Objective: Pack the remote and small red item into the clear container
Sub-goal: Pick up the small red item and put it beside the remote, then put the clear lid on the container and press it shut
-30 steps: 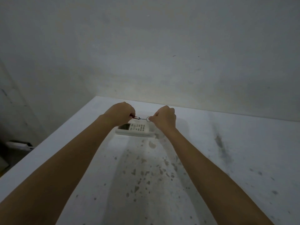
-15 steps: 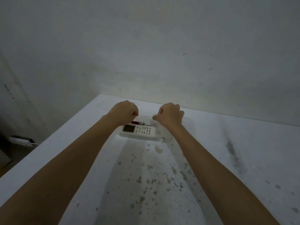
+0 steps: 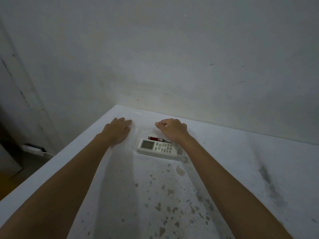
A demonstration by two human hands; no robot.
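A white remote with a small screen lies flat on the white table. Right behind it, touching its far edge, lies the small red item, a short red cylinder with a metal chain at its right end. A faint clear plastic outline surrounds both; its walls are hard to make out. My left hand rests palm down with its fingers spread, just left of the remote. My right hand hovers with loosely curled fingers over the chain end and hides part of the chain.
A grey wall rises close behind the table. The table's left edge drops to the floor, where a white power strip lies. Dark stains speckle the near tabletop.
Both hands let go of the red item, which now lies behind the remote. My left hand opened flat and moved left. My right hand drew back to the right.
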